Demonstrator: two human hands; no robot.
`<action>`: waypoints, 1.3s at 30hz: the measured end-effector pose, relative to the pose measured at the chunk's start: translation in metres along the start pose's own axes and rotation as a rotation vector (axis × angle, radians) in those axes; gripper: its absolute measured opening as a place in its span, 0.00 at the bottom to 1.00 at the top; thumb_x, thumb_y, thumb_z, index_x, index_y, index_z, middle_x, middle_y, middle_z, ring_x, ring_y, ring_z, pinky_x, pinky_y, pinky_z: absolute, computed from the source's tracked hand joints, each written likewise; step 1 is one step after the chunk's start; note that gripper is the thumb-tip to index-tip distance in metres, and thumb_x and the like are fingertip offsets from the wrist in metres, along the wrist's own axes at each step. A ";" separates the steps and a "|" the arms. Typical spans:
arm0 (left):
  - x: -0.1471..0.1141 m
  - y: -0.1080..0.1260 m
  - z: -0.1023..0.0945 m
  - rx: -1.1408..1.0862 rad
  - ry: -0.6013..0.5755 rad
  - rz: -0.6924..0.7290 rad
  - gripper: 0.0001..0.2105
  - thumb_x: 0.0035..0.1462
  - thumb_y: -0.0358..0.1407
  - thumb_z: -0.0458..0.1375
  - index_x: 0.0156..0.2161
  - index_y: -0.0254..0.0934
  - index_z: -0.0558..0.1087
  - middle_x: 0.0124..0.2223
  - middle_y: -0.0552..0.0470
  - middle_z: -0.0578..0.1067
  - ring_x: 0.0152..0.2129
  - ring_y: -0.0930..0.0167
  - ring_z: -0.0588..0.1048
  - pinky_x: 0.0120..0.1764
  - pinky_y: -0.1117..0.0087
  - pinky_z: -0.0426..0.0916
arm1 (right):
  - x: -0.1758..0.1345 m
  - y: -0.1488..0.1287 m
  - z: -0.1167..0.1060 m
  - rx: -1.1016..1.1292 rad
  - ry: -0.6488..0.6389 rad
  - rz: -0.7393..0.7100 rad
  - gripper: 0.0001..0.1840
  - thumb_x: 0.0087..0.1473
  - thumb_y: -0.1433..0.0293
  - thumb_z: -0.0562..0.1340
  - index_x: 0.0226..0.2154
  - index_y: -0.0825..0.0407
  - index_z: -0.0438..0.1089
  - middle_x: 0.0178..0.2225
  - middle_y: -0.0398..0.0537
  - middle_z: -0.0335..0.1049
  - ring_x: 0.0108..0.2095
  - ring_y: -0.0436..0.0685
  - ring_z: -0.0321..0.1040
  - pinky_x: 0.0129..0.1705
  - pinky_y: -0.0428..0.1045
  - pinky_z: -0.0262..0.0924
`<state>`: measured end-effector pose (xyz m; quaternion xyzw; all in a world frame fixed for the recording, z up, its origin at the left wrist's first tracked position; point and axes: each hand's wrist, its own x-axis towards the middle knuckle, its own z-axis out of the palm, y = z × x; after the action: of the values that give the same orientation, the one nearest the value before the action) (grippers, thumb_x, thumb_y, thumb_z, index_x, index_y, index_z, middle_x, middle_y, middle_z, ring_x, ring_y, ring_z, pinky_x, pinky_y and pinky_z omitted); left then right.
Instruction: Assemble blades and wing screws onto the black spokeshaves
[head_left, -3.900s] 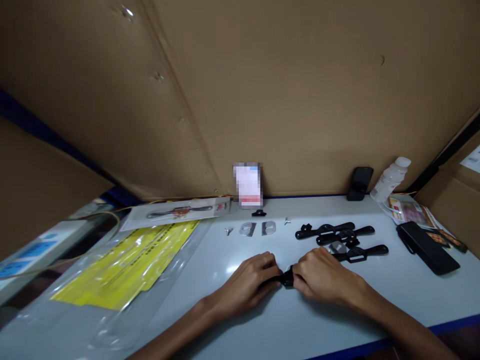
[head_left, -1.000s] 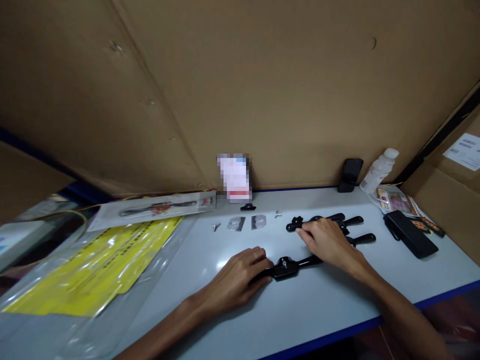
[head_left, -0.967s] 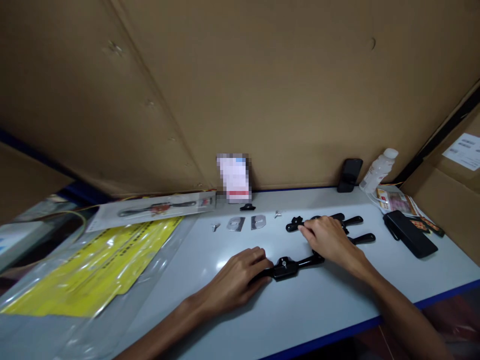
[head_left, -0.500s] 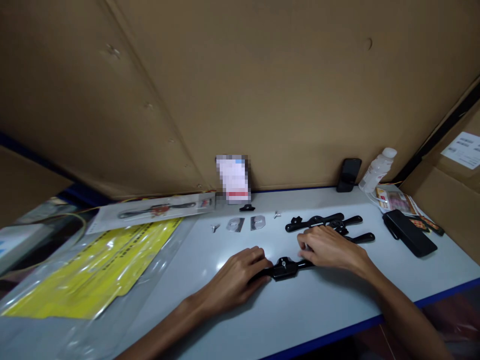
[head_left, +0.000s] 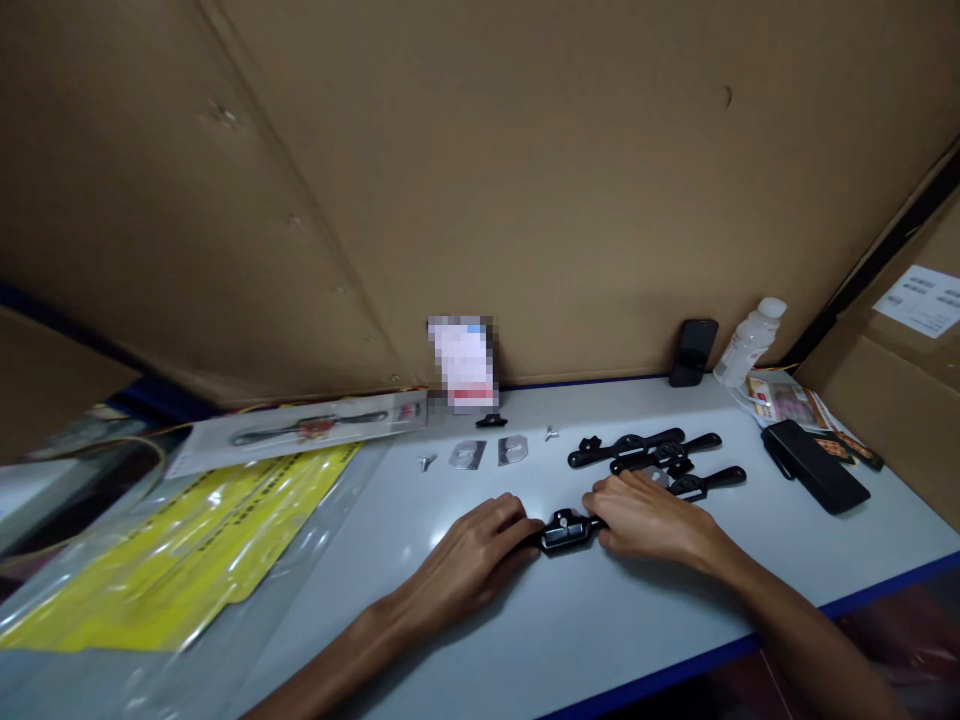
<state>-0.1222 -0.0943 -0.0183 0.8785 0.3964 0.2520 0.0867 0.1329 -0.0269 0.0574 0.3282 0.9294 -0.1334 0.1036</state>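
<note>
A black spokeshave [head_left: 566, 532] lies level between my hands, low over the table or on it. My left hand [head_left: 484, 545] is closed around its left handle, and my right hand [head_left: 649, 520] wraps the right one; both handles are mostly hidden by fingers. Beyond my right hand lie several more black spokeshave bodies [head_left: 630, 446], partly overlapping. Farther back are two flat metal blades [head_left: 514, 450], two small silver thumbscrews [head_left: 552, 433] and a black cap piece [head_left: 492, 421].
On the left, a packaged spokeshave [head_left: 315, 428] and a yellow sheet in clear plastic [head_left: 195, 540] cover the table. A phone-like screen [head_left: 463, 365] leans at the back. To the right are a dark phone [head_left: 694, 352], a bottle [head_left: 750, 342] and a black case [head_left: 814, 466].
My right hand has closed around the right handle, where its fingers were more lifted before. The spokeshave has rolled slightly, showing more of its shiny body. My left hand keeps its grip.
</note>
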 end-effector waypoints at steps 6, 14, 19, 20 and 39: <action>0.002 0.004 -0.012 0.139 0.372 -0.096 0.25 0.73 0.34 0.54 0.71 0.41 0.59 0.58 0.40 0.71 0.53 0.57 0.73 0.53 0.53 0.72 | 0.005 0.031 -0.014 -0.016 0.146 0.133 0.11 0.58 0.72 0.63 0.42 0.51 0.79 0.40 0.53 0.82 0.40 0.61 0.77 0.38 0.51 0.57; -0.003 -0.006 -0.007 0.096 0.291 -0.077 0.15 0.72 0.34 0.53 0.59 0.44 0.72 0.54 0.44 0.74 0.51 0.59 0.75 0.50 0.56 0.73 | 0.009 0.114 -0.018 -0.038 0.361 0.665 0.17 0.65 0.68 0.60 0.54 0.50 0.77 0.49 0.57 0.82 0.51 0.66 0.76 0.44 0.51 0.59; -0.006 -0.007 0.003 0.042 0.217 -0.078 0.12 0.73 0.34 0.51 0.54 0.43 0.75 0.52 0.44 0.75 0.47 0.60 0.75 0.47 0.57 0.73 | 0.012 0.138 -0.009 0.016 0.329 0.705 0.18 0.63 0.67 0.63 0.53 0.48 0.79 0.51 0.55 0.81 0.53 0.64 0.75 0.46 0.50 0.60; -0.006 -0.007 0.003 0.044 0.211 -0.080 0.12 0.73 0.34 0.51 0.54 0.43 0.76 0.52 0.44 0.75 0.47 0.60 0.75 0.46 0.57 0.73 | 0.012 0.140 -0.008 0.029 0.322 0.702 0.18 0.63 0.66 0.64 0.54 0.47 0.79 0.51 0.54 0.81 0.54 0.64 0.75 0.46 0.50 0.60; -0.005 -0.001 0.001 -0.007 0.174 -0.116 0.13 0.74 0.34 0.49 0.49 0.42 0.77 0.49 0.45 0.76 0.44 0.62 0.75 0.45 0.58 0.72 | -0.046 0.118 -0.032 0.223 -0.140 0.664 0.09 0.45 0.75 0.72 0.32 0.50 0.79 0.29 0.41 0.77 0.25 0.52 0.71 0.27 0.45 0.58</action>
<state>-0.1249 -0.0972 -0.0211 0.8287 0.4518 0.3231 0.0696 0.2402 0.0448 0.0797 0.6116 0.7425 -0.2152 0.1684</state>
